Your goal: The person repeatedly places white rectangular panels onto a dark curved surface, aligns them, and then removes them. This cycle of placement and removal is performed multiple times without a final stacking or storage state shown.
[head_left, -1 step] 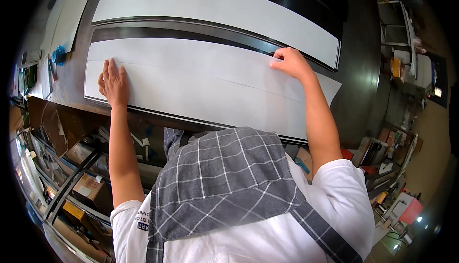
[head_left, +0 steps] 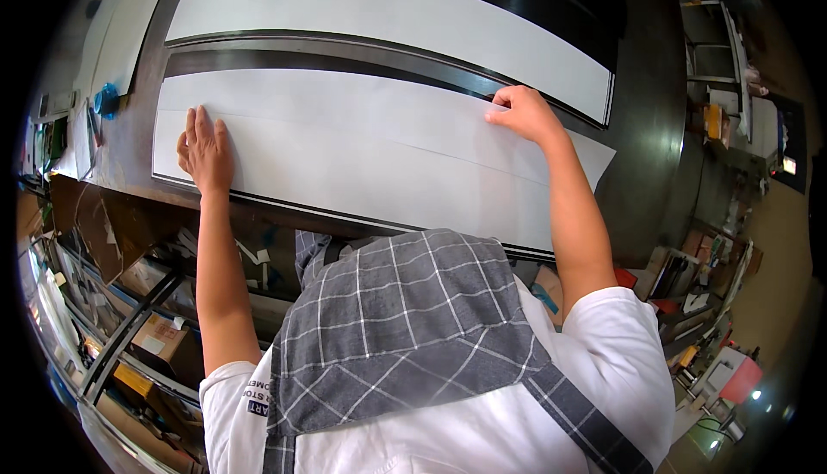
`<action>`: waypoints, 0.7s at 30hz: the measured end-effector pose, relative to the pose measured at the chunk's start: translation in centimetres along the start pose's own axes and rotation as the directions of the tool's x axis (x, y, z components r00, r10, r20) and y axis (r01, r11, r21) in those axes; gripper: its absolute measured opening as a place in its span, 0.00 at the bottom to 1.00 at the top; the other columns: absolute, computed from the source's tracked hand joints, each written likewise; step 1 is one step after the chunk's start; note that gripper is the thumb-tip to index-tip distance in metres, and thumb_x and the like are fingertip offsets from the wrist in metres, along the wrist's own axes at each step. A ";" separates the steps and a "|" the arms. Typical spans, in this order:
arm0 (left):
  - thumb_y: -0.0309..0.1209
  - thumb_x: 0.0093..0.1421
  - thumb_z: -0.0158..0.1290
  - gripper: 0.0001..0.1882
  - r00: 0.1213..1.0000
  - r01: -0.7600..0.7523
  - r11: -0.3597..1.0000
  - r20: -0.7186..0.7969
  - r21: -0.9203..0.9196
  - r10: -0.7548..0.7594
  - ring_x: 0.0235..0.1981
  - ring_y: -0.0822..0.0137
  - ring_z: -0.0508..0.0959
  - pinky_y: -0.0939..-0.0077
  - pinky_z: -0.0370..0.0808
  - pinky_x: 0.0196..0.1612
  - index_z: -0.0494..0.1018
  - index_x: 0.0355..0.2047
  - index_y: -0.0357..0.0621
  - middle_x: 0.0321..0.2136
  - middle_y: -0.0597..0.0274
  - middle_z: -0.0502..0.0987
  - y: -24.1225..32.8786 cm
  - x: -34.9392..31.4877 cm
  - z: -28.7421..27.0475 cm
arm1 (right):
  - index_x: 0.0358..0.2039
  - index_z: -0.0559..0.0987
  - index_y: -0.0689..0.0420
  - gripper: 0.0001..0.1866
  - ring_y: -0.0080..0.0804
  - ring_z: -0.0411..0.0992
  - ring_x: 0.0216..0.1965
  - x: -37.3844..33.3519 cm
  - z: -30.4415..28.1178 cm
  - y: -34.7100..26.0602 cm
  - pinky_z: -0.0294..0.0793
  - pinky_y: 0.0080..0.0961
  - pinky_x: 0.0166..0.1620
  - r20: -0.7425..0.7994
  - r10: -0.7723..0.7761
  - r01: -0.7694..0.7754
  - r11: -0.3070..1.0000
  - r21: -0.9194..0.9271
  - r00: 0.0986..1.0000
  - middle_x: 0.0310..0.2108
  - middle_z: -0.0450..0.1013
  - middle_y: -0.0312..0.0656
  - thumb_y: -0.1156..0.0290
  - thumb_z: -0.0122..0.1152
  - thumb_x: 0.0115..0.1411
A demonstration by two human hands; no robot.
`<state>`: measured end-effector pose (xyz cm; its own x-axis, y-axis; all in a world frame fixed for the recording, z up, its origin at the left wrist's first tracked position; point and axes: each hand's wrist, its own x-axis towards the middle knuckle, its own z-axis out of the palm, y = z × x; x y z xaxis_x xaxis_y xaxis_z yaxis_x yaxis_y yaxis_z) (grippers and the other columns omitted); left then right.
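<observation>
Head view: both hands rest at a long white sheet [head_left: 345,151], twelve o'clock from the checked apron [head_left: 405,319].
Left hand [head_left: 207,159], at ten o'clock, lies with fingers extended; right hand [head_left: 527,115], at one, pinches the sheet's far edge.

- White short-sleeved fabric T-shirt [head_left: 616,336]
- Grey cloth apron [head_left: 405,327] with white grid lines, six o'clock
- Dark grey checked fabric strap [head_left: 590,418], five o'clock
- Small dark shirt print [head_left: 258,408], seven o'clock
</observation>
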<state>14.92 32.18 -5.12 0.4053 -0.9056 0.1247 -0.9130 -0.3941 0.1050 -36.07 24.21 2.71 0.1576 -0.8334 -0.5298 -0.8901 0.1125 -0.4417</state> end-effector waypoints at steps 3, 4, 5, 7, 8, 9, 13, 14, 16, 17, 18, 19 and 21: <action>0.51 0.66 0.37 0.29 1.000 -0.025 0.999 -0.008 0.026 0.026 0.64 0.55 0.53 0.54 0.47 0.65 0.58 0.65 0.60 0.67 0.70 0.56 -0.3 0.2 0.4 | 0.26 0.78 0.61 0.15 0.39 0.73 0.29 -0.3 0.2 -0.1 0.72 0.32 0.34 -0.044 -0.008 0.007 1.000 -0.020 0.999 0.26 0.76 0.46 0.63 0.67 0.44; 0.51 0.66 0.37 0.29 1.000 -0.010 1.000 0.010 0.024 0.010 0.64 0.55 0.53 0.54 0.47 0.65 0.58 0.65 0.59 0.67 0.70 0.56 0.0 0.3 0.3 | 0.27 0.77 0.61 0.15 0.40 0.74 0.29 -0.5 0.4 0.1 0.72 0.33 0.34 -0.075 -0.012 0.009 0.999 -0.040 0.997 0.26 0.76 0.46 0.63 0.67 0.44; 0.51 0.66 0.37 0.29 1.000 0.001 1.000 0.030 0.021 -0.002 0.64 0.56 0.53 0.54 0.47 0.65 0.58 0.65 0.59 0.67 0.69 0.56 0.3 0.5 0.3 | 0.28 0.77 0.61 0.15 0.41 0.74 0.29 -0.8 0.6 0.4 0.72 0.33 0.34 -0.107 -0.015 0.008 0.998 -0.058 0.994 0.27 0.76 0.46 0.63 0.67 0.44; 0.50 0.66 0.38 0.28 0.996 -0.086 0.996 -0.011 0.035 0.086 0.64 0.58 0.55 0.55 0.47 0.65 0.59 0.65 0.57 0.67 0.67 0.56 -1.0 1.0 1.4 | 0.33 0.76 0.60 0.19 0.42 0.74 0.36 -1.0 2.1 0.6 0.71 0.36 0.41 -0.239 -0.077 0.055 0.994 -0.097 0.968 0.33 0.76 0.46 0.63 0.69 0.43; 0.48 0.66 0.39 0.27 0.991 -0.122 0.991 -0.048 0.049 0.124 0.63 0.57 0.58 0.56 0.48 0.65 0.60 0.64 0.57 0.66 0.65 0.58 -1.7 1.0 1.9 | 0.36 0.76 0.60 0.21 0.43 0.73 0.40 -1.4 2.4 0.7 0.71 0.38 0.44 -0.307 -0.095 0.056 0.989 -0.135 0.947 0.36 0.76 0.46 0.62 0.70 0.43; 0.47 0.66 0.40 0.26 0.960 -0.244 0.970 -0.144 0.003 0.242 0.63 0.55 0.59 0.57 0.50 0.65 0.62 0.63 0.57 0.65 0.65 0.60 -4.1 1.4 3.6 | 0.43 0.73 0.59 0.28 0.43 0.69 0.47 -2.1 2.6 -0.2 0.66 0.40 0.50 -0.398 -0.143 0.039 0.965 -0.258 0.906 0.42 0.72 0.46 0.61 0.71 0.43; 0.47 0.65 0.43 0.29 0.990 -0.091 0.992 -0.103 0.088 0.100 0.63 0.54 0.59 0.53 0.51 0.64 0.62 0.63 0.50 0.64 0.60 0.60 0.2 -0.3 1.0 | 0.61 0.61 0.59 0.41 0.53 0.48 0.67 -4.8 7.4 -1.8 0.46 0.56 0.65 -0.508 -0.314 0.145 0.928 -0.344 0.802 0.63 0.55 0.53 0.57 0.68 0.50; 0.46 0.64 0.45 0.30 0.966 -0.223 0.974 -0.138 -0.033 0.217 0.64 0.54 0.59 0.53 0.51 0.65 0.61 0.63 0.50 0.65 0.60 0.60 1.9 -0.8 1.5 | 0.64 0.57 0.61 0.43 0.53 0.42 0.70 -5.1 9.1 -1.9 0.39 0.58 0.67 -0.440 -0.347 0.217 0.923 -0.318 0.828 0.66 0.49 0.55 0.50 0.61 0.55; 0.44 0.62 0.50 0.32 0.900 -0.433 0.884 -0.146 -0.177 0.412 0.65 0.54 0.57 0.53 0.50 0.65 0.59 0.64 0.48 0.65 0.58 0.58 7.4 -3.0 1.0 | 0.65 0.55 0.62 0.45 0.51 0.42 0.70 -6.5 11.8 -3.1 0.39 0.58 0.67 -0.432 -0.383 0.306 0.921 -0.240 0.816 0.68 0.47 0.55 0.46 0.57 0.57; 0.43 0.61 0.51 0.34 0.861 -0.509 0.833 -0.113 -0.216 0.496 0.66 0.54 0.55 0.53 0.49 0.66 0.58 0.65 0.47 0.66 0.57 0.57 11.7 -4.7 0.2 | 0.66 0.53 0.63 0.46 0.50 0.42 0.70 -7.0 12.4 -3.1 0.39 0.58 0.67 -0.430 -0.404 0.350 0.915 -0.202 0.807 0.68 0.46 0.55 0.44 0.55 0.58; 0.45 0.61 0.50 0.35 0.840 -0.536 0.819 -0.030 -0.206 0.542 0.68 0.54 0.52 0.54 0.47 0.67 0.55 0.66 0.48 0.67 0.57 0.55 15.4 -6.3 -1.3 | 0.66 0.53 0.63 0.46 0.50 0.42 0.70 -7.2 12.7 -2.6 0.39 0.57 0.67 -0.455 -0.362 0.308 0.932 -0.192 0.813 0.68 0.46 0.55 0.43 0.54 0.58; 0.47 0.62 0.49 0.37 0.813 -0.561 0.805 0.055 -0.195 0.580 0.69 0.55 0.49 0.55 0.45 0.68 0.53 0.67 0.49 0.68 0.57 0.52 17.7 -7.3 -2.5 | 0.66 0.53 0.63 0.47 0.49 0.41 0.70 -7.4 12.9 -2.2 0.38 0.56 0.67 -0.478 -0.322 0.268 0.947 -0.179 0.817 0.69 0.45 0.55 0.41 0.52 0.59; 0.50 0.62 0.47 0.38 0.825 -0.534 0.832 0.120 -0.153 0.552 0.70 0.56 0.46 0.55 0.42 0.69 0.51 0.68 0.49 0.69 0.58 0.49 18.7 -8.3 -2.4 | 0.66 0.52 0.64 0.47 0.49 0.40 0.71 -8.0 13.1 -0.5 0.37 0.55 0.68 -0.513 -0.223 0.140 0.971 -0.195 0.829 0.69 0.44 0.55 0.41 0.50 0.59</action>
<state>-5.45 32.69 -1.86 -0.1748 -0.9837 0.0428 -0.9687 0.1796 0.1714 -31.28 37.91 -2.28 0.1092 -0.9935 0.0307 -0.9254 -0.1129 -0.3619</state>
